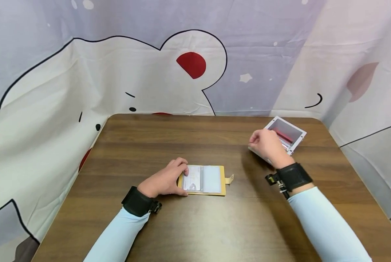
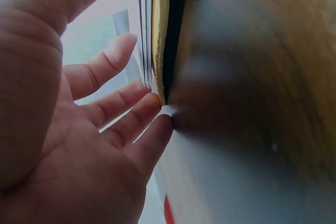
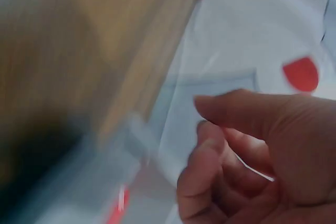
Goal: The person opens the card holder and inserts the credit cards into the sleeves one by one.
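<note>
A small yellow card holder (image 1: 222, 182) lies unfolded on the table with clear sleeves (image 1: 212, 179) showing. Its left page carries a whitish card (image 1: 192, 178). My left hand (image 1: 170, 178) holds its left edge, thumb at the near corner and fingers at the far one; the left wrist view shows the fingertips at the yellow cover (image 2: 160, 40). My right hand (image 1: 268, 143) is over the near left part of a grey-white box (image 1: 298, 138) containing something red. Thumb and forefinger nearly meet before a translucent panel (image 3: 184, 106); whether they pinch anything is unclear.
The brown wooden table (image 1: 195, 222) reaches back to a patterned curtain (image 1: 143, 72). A strap (image 1: 229, 179) sticks out from the holder's right side. The box stands near the table's far right corner.
</note>
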`<action>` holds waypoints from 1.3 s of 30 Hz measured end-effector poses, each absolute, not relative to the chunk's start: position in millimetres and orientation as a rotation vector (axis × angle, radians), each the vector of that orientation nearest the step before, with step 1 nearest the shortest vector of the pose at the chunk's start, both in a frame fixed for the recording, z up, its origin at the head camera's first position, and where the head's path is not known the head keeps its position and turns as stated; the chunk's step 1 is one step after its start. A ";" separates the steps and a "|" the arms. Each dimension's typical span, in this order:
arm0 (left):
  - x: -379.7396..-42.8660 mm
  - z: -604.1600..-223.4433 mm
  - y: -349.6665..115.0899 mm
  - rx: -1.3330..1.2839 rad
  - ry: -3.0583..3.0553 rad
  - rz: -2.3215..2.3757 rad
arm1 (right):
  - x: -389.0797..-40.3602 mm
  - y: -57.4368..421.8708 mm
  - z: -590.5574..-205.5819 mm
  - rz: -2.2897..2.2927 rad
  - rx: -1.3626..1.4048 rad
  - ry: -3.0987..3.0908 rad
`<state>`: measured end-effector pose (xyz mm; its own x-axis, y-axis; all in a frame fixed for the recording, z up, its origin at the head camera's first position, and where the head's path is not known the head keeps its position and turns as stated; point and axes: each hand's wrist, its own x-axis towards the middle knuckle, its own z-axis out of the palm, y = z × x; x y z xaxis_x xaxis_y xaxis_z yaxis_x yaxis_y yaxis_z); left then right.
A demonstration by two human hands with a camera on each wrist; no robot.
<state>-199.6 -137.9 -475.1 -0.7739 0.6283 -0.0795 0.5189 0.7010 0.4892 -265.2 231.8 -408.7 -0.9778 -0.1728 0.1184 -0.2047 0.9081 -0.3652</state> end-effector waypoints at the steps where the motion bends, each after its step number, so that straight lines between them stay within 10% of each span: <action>1: -199.7 -474.5 -137.4 0.925 2.672 0.655 | -268.5 241.8 -405.3 0.555 0.266 -3.018; 39: -196.6 -470.3 -135.4 0.949 2.666 0.677 | -314.0 328.0 -378.0 0.687 0.412 -3.358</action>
